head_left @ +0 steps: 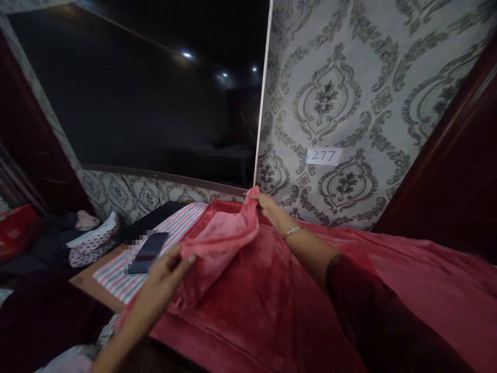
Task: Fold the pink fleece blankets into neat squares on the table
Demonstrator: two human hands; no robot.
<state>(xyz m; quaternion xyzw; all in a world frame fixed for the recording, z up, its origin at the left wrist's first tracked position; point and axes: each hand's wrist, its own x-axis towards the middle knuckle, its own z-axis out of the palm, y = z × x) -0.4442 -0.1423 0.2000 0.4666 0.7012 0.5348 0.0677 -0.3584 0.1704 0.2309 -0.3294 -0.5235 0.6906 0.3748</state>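
A red, velvety cloth (248, 290) lies spread over the table surface in front of me. Its near-left part is lifted, showing a lighter pink underside (221, 228). My left hand (166, 272) pinches the raised edge between thumb and fingers. Farther back, just below the corner of the dark screen, my right hand (267, 204) grips the other end of that edge, pulling it up into a peak. The lifted edge sags a little between the two hands. Some fingertips of both hands are hidden by the cloth. A bracelet (292, 231) circles my right wrist.
A phone (149, 252) lies on a striped cloth (116, 277) to the left, close to my left hand. A large dark screen (155, 103) stands behind. Patterned wallpaper carries a paper label (324, 156) reading 277. A polka-dot cloth item (93, 243) and a red bag (17, 230) sit far left.
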